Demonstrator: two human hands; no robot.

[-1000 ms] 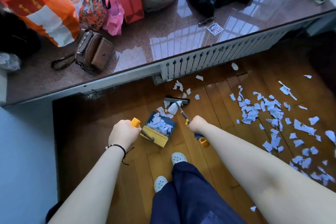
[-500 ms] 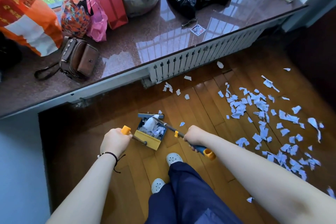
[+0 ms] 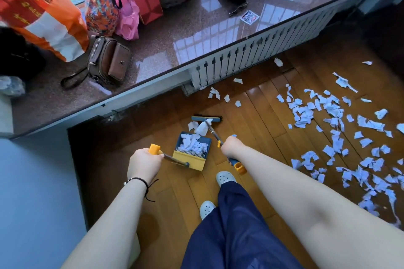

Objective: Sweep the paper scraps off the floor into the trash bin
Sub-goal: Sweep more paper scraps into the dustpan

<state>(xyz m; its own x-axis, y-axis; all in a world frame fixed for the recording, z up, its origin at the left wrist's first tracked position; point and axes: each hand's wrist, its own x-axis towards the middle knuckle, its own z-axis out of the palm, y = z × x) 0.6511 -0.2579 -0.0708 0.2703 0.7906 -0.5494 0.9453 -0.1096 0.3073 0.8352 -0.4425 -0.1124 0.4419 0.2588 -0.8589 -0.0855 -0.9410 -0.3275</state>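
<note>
— Well, the dustpan [image 3: 192, 148] sits flat on the wooden floor [image 3: 251, 102], mouth toward the window ledge [image 3: 196, 35], already holding a good heap of paper. Left hand [image 3: 144, 164] is wrapped right round its long handle, just under the yellow cap.

— And the broom [image 3: 207, 119]?

— Head down on the boards just beyond the pan's lip, a couple of bigger scraps caught between the two. Right hand [image 3: 231, 147] is closed round the broom handle low down, the yellow-and-blue end poking out behind the wrist.

— So what would make this stroke a good one?

— Short and low, I'd say. Pull the head straight back toward the lip, keep it in contact with the floor, and hold the pan pressed down so nothing slides under the edge. That big white piece on the broom looks light; a quick flick would likely send it over the side.

— There's plenty left, though.

— Most of it. The main spread of paper scraps [image 3: 332, 120] lies well off to the right, and a few loose bits [image 3: 226, 98] sit near the radiator grille [image 3: 251, 57]. The pan looks fairly full to me, so I'd empty it before going after those.

— Where's the bin?

— Can't see one from where I stand. Carrying the pan level, tipped slightly back, seems the safe way to get there.
</note>
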